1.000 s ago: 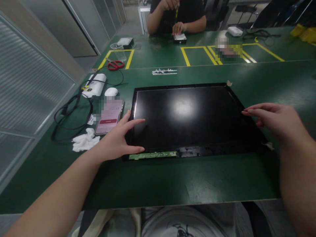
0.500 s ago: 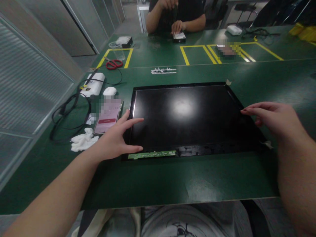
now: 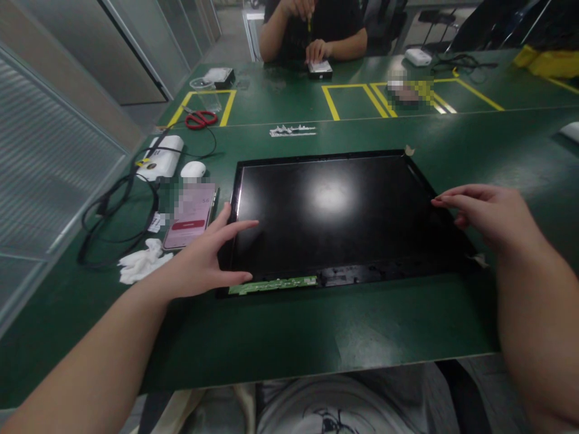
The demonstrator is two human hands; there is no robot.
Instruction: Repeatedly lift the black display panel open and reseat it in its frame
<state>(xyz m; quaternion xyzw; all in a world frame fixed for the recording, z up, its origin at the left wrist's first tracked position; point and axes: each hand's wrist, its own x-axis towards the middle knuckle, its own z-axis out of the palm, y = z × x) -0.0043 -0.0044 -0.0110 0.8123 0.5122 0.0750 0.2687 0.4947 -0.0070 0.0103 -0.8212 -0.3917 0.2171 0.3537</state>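
A black flat display panel (image 3: 335,223) lies on the green table, with a slim green circuit board (image 3: 272,284) along its near left edge. Small pale tabs stick out at its far right corner (image 3: 409,150) and near right corner (image 3: 479,260). My left hand (image 3: 199,260) is open, fingers spread over the panel's left edge, thumb by the circuit board. At the right border of the panel, my right hand (image 3: 493,214) is closed in a pinch, its fingertips touching the frame. Whatever lies between those fingertips is too small to make out.
Left of the panel lie a phone (image 3: 192,214), a crumpled white tissue (image 3: 143,260), a white case (image 3: 161,158), a black cable (image 3: 97,208) and red scissors (image 3: 201,120). White scraps (image 3: 292,130) lie beyond it. Across the table, a co-worker's hand (image 3: 319,50) rests on a small boxy device (image 3: 320,70).
The view has swung slightly right, bringing a white object in at the right edge. Both my hands keep about the same places on the panel.
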